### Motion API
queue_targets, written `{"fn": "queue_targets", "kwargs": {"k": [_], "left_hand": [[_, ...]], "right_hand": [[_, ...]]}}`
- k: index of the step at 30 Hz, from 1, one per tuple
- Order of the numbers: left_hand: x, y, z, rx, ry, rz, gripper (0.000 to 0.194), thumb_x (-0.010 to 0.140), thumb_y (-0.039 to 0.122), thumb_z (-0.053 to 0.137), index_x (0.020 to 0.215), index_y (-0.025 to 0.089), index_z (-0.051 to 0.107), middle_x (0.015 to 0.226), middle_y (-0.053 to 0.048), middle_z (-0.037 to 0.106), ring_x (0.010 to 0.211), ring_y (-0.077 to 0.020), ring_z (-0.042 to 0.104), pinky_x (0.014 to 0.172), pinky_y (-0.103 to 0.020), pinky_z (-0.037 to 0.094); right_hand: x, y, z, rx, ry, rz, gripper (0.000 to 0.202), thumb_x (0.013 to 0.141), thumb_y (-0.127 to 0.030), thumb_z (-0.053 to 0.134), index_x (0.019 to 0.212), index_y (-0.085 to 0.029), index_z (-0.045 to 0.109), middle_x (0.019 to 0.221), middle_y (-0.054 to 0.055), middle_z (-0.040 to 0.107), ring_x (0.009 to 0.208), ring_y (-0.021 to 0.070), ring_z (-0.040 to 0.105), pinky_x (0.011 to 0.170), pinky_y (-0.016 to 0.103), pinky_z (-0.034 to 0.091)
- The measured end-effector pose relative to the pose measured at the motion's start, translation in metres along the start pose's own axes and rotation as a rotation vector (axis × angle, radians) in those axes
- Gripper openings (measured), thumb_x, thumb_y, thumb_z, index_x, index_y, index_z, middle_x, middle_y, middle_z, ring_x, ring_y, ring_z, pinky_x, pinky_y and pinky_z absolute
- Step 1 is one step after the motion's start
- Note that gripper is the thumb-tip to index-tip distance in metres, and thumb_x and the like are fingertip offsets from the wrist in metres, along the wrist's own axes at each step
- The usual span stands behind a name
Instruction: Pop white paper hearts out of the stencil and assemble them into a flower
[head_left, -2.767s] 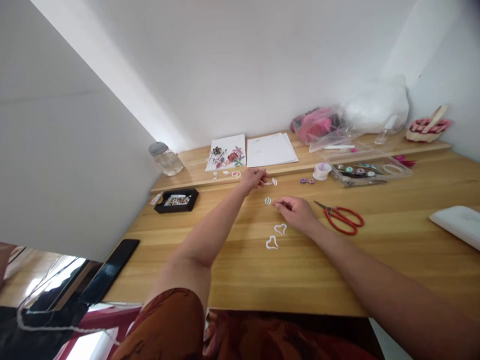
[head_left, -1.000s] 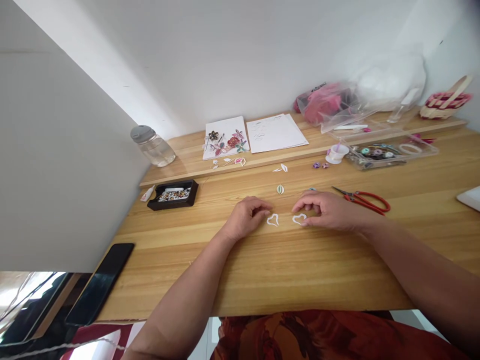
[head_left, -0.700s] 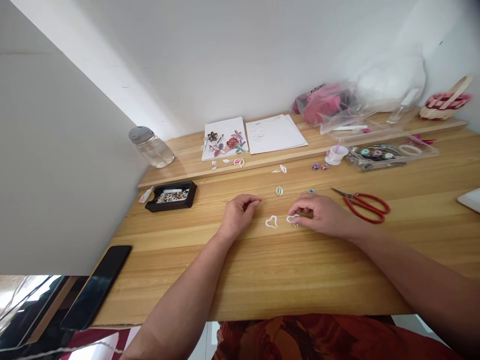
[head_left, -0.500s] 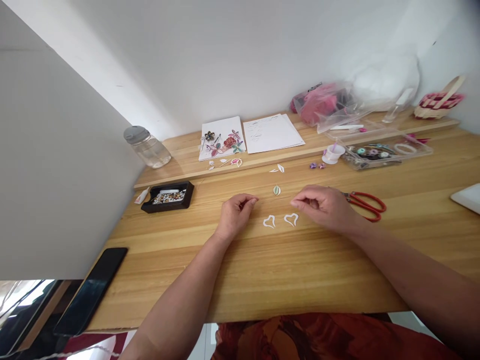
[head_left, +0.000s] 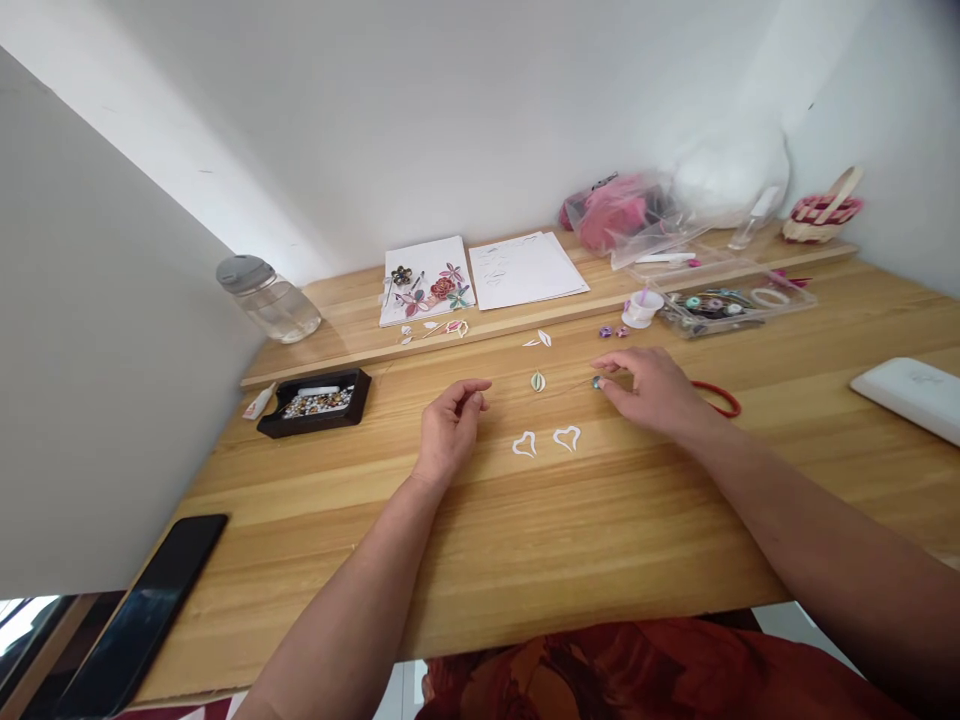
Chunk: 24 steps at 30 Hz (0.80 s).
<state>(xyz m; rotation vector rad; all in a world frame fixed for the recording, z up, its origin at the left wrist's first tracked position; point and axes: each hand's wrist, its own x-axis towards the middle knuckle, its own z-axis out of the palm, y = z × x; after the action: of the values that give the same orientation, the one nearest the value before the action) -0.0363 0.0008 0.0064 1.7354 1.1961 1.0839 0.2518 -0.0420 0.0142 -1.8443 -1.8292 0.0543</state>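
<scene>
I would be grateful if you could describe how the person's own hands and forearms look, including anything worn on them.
The left hand and right hand are ungloved, and no ring, watch or bracelet shows. Both forearms are uncovered, with no sleeve in view. Below, a garment shows a dark red and rust-orange pattern.

Heart-shaped cutouts [head_left: 567, 430] dot the wooden tabletop [head_left: 592, 540]

They lie side by side, a leaf-shaped piece [head_left: 538, 382] beyond them. A black tray [head_left: 315, 425], smartphone [head_left: 142, 615] and white case [head_left: 907, 388] also rest there. The raised wooden ledge [head_left: 337, 341] holds a lidded bottle [head_left: 276, 308], paper sheets [head_left: 532, 272] and a woven basket [head_left: 819, 220].
</scene>
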Motion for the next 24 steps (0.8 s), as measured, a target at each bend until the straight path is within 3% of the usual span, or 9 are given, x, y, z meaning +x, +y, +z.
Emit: {"fn": "queue_targets", "kwargs": {"k": [6,19,22,24], "left_hand": [[0.000,0.002,0.002,-0.024,0.003,-0.019,0.024,0.085,0.027,0.059,0.103,0.017,0.071,0.082,-0.004,0.071,0.076,-0.0143,0.065,0.076,-0.026,0.050],[-0.003,0.006,-0.001,-0.034,0.032,-0.004,0.026,0.085,0.037,0.065,0.100,0.018,0.073,0.077,-0.002,0.069,0.073,-0.0149,0.063,0.072,-0.026,0.049],[-0.007,0.018,-0.005,-0.048,0.054,0.084,0.026,0.089,0.041,0.063,0.079,0.018,0.071,0.065,0.000,0.060,0.064,-0.0134,0.056,0.066,-0.025,0.046],[-0.014,0.033,-0.011,-0.089,0.081,0.176,0.038,0.093,0.040,0.057,0.062,0.018,0.061,0.062,0.000,0.056,0.062,-0.0132,0.054,0.064,-0.026,0.045]], "right_hand": [[0.000,0.004,0.007,-0.095,-0.091,-0.013,0.024,0.084,-0.024,0.059,0.103,-0.022,0.073,0.109,0.007,0.073,0.104,0.0292,0.059,0.094,0.045,0.042],[-0.002,-0.004,0.005,-0.075,-0.080,-0.012,0.011,0.083,-0.025,0.067,0.092,-0.020,0.071,0.097,0.007,0.073,0.099,0.0265,0.057,0.092,0.039,0.040],[-0.003,-0.005,0.007,-0.067,-0.061,0.004,0.012,0.082,-0.028,0.069,0.091,-0.020,0.070,0.097,0.007,0.071,0.100,0.0259,0.056,0.092,0.038,0.039],[-0.003,-0.006,0.009,-0.051,-0.045,0.009,0.014,0.082,-0.031,0.070,0.091,-0.020,0.069,0.097,0.007,0.070,0.099,0.0254,0.055,0.091,0.037,0.038]]}}
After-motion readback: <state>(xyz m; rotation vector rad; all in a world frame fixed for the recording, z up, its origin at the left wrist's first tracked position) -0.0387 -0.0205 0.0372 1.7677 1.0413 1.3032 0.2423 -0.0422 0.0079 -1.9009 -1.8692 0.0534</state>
